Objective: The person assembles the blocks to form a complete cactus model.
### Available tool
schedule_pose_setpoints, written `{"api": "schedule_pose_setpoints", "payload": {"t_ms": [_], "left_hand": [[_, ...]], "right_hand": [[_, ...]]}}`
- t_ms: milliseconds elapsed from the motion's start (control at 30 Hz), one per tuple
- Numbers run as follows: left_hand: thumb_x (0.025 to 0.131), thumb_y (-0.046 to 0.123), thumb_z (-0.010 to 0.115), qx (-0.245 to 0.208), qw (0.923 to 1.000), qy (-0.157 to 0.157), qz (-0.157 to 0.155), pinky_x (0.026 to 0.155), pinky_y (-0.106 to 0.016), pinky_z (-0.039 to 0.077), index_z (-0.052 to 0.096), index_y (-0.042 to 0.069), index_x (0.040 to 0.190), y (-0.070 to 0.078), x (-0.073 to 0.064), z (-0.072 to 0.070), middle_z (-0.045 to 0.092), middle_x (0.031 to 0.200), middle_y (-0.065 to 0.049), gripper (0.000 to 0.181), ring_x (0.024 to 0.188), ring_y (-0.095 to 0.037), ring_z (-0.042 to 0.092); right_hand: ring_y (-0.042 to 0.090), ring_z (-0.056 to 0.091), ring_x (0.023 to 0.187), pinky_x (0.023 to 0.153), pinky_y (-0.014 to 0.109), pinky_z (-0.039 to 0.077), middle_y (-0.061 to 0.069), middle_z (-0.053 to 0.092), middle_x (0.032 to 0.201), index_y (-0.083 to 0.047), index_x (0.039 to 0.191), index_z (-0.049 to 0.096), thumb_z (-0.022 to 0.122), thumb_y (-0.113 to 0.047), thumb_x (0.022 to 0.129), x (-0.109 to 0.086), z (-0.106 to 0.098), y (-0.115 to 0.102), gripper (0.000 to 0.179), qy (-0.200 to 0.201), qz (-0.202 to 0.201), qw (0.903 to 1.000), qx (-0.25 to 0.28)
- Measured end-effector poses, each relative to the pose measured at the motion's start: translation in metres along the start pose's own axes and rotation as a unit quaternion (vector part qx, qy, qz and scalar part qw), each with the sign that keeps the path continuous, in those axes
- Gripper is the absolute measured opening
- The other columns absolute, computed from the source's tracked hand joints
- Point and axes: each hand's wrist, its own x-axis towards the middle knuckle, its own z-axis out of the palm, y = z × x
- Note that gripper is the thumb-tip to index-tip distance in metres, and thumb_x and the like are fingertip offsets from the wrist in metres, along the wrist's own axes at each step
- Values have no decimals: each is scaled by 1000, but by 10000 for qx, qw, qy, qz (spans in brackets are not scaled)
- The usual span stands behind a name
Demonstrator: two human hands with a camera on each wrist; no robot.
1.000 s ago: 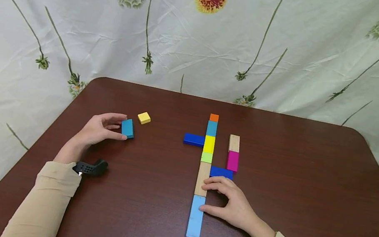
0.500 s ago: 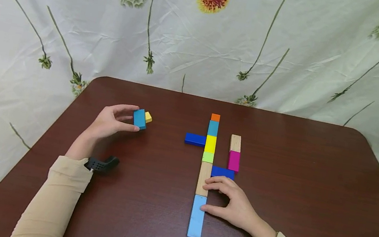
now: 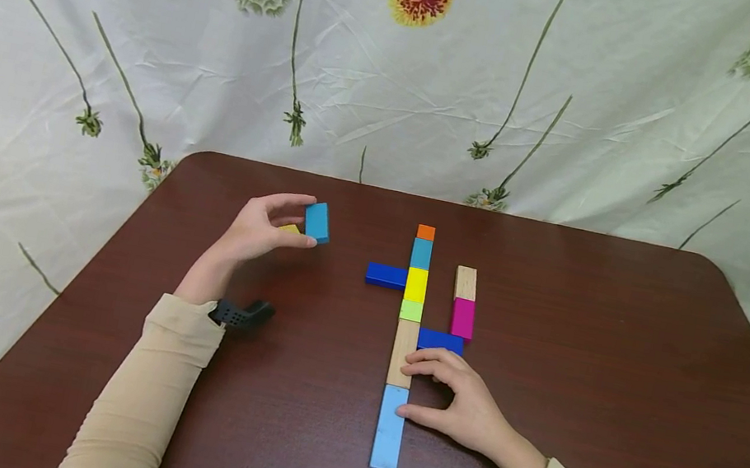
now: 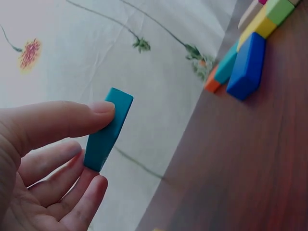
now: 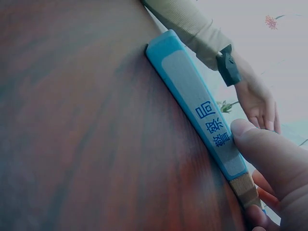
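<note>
My left hand (image 3: 259, 229) pinches a blue block (image 3: 317, 222) between thumb and fingertips, held up left of the block row. In the left wrist view, the thumb presses one face of that block while fingers support it from behind. Part of a small yellow block (image 3: 290, 228) peeks out behind this hand. My right hand (image 3: 465, 405) rests at the row's near end, fingers spread from the thumb. Its thumb touches the long light blue block (image 3: 387, 441), which bears printed characters in the right wrist view; its fingertips lie at the plain wooden block (image 3: 404, 344).
Further up the row stand lime (image 3: 411, 311), yellow (image 3: 415, 284), teal (image 3: 421, 253) and orange (image 3: 425, 232) blocks. Dark blue blocks jut left (image 3: 386, 275) and right (image 3: 439, 340). A magenta block (image 3: 462, 317) and a pale wooden block (image 3: 466, 283) extend from the right one.
My left hand has carried the blue block right and toward the far edge, passing over the small yellow block, now partly covered. The right hand and the row have stayed put.
</note>
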Motion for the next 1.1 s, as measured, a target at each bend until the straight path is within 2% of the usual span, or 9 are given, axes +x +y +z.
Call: {"api": "schedule_pose_setpoints", "payload": {"t_ms": [200,433,633,800,1100], "left_hand": [[75,9,78,-121,9997,-115,177,90,-38,48,52,7,134,7,10,18,43,140,-10,64,116,-31,53],[76,8,78,-144,9994,-223,199,92,-45,46,53,8,134,9,22,39,44,139,-11,64,116,-32,53],[75,9,78,-23,9995,-231,210,93,-43,47,53,8,133,5,33,53,47,138,-10,63,115,-31,54],[77,9,77,88,9992,-373,121,94,-43,46,51,6,135,0,39,64,44,140,-9,63,118,-32,52],[77,6,76,192,9984,-526,-85,94,-42,45,49,6,136,-13,44,71,47,139,-9,65,119,-33,51]], "right_hand": [[11,50,111,91,32,44,-12,56,118,-24,109,67,78,-40,75,0,0,1,39,41,-54,10000,-15],[11,50,111,90,31,44,-11,56,118,-23,109,67,79,-39,75,0,1,2,39,70,-107,9999,-22],[11,50,111,90,32,44,-11,57,118,-23,109,67,78,-40,75,0,1,2,40,67,-73,9999,-32],[11,50,111,90,32,44,-11,56,118,-23,109,67,79,-39,75,0,0,2,39,62,-102,9999,-40],[11,50,111,90,33,44,-11,56,118,-23,109,67,78,-40,75,0,1,2,39,35,-41,10000,-20]]}}
